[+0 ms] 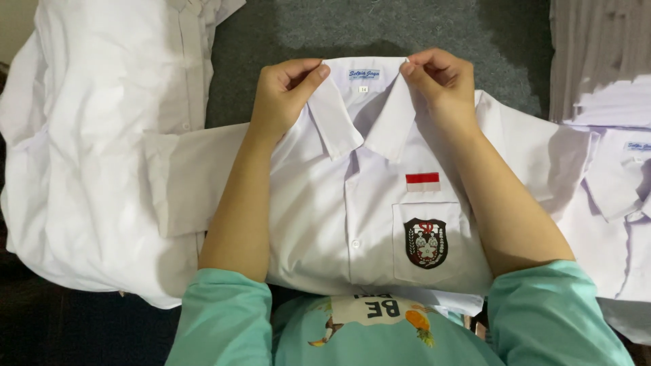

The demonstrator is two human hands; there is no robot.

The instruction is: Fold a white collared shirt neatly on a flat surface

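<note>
White shirt point(352, 224) lies front up, buttoned, on a dark grey surface point(380, 34), hem toward the person. Left hand point(285, 91) pinches the left collar edge between thumb and fingers; right hand point(437, 78) pinches the right collar edge likewise. A red-and-white patch point(422, 181) sits above the crested chest pocket point(426, 242). A loose white garment pile point(102, 156) overlaps the left sleeve; folded shirts point(614, 196) crowd the right sleeve. Bare surface shows only beyond the collar.

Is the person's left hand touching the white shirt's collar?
Touching. The head view shows the left hand pinching the white shirt's collar between thumb and fingers.
</note>
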